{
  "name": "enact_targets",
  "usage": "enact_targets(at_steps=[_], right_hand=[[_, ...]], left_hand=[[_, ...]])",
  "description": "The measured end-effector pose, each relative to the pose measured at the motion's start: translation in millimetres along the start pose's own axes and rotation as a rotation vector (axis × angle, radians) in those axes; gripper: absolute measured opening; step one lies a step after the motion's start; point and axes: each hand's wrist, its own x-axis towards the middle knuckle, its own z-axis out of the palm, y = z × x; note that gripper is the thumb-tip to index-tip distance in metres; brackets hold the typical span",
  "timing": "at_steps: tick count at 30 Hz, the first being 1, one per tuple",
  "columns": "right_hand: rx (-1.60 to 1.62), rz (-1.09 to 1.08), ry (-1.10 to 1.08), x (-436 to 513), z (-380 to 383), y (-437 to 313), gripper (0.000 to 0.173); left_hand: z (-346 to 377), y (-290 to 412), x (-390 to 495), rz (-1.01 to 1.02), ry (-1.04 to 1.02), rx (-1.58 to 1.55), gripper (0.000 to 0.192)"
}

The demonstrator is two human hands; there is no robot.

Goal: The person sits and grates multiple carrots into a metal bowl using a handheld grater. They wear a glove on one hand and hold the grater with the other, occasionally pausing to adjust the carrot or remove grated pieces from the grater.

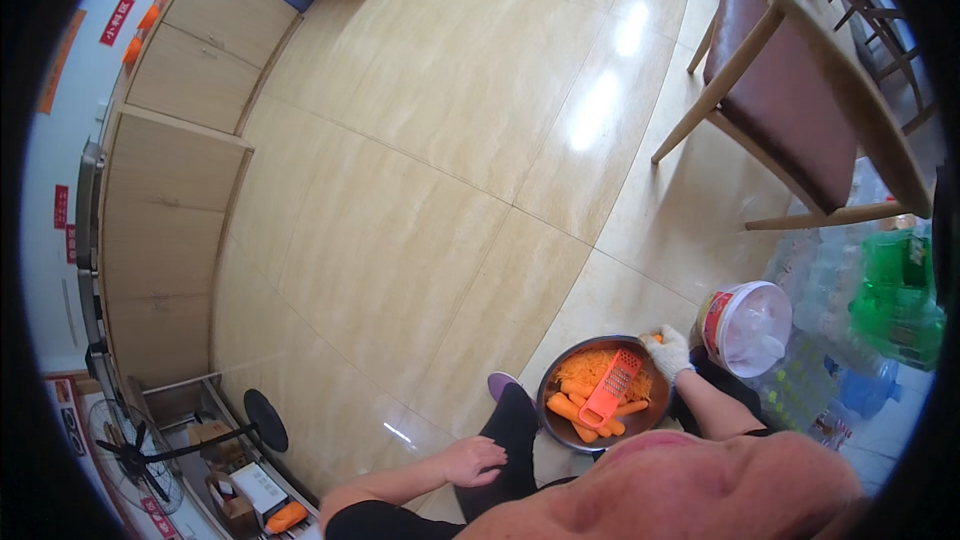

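Observation:
A steel bowl (550,431) sits at the lower right, beside a leg in black trousers. Grated carrot (581,367) fills its far part, and several whole carrots (564,406) lie nearer. An orange flat grater (616,388) lies aslant on top of them. At the bowl's upper right rim is my right hand (666,352), in a white knit glove, closed around a small orange piece of carrot (658,338). My left hand (476,461) is bare and rests over the black-clad thigh, left of the bowl, holding nothing.
Right of the bowl stands a white bucket (754,330) with clear plastic in it. Shrink-wrapped bottles (900,292) are stacked beyond. A wooden chair with a brown seat (780,90) stands at upper right. Wooden cabinets (169,210) and a black fan (135,454) line the left side.

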Motion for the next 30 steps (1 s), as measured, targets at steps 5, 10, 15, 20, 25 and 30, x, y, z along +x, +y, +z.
enact_targets(at_steps=[5, 10, 15, 20, 25, 30], right_hand=[[-0.55, 0.115, -0.236, -87.6, 8.6, 41.9, 0.041], [-0.656, 0.264, -0.5, -150.3, -5.5, -16.8, 0.048], [-0.57, 0.062, -0.43, -129.7, -69.6, -131.0, 0.043], [-0.729, 0.071, 0.039, -132.3, -133.3, -174.5, 0.028], [-0.518, 0.092, 0.012, -140.6, -139.3, -146.4, 0.011], [-0.389, -0.415, -0.091, -150.0, -120.7, -166.2, 0.026]], left_hand=[[-10.4, 27.4, 2.0, -0.302, 0.023, -0.109, 0.035], [-35.0, 67.3, 6.8, -1.058, -0.026, -0.144, 0.044], [-67.2, 100.3, -26.5, -1.027, 0.125, -0.272, 0.042], [-136.3, 116.2, -113.3, -0.926, 0.159, -0.307, 0.04], [-193.4, 112.7, -191.6, -0.922, 0.187, -0.305, 0.038], [-231.9, 114.0, -220.6, -0.971, 0.294, -0.343, 0.036]])
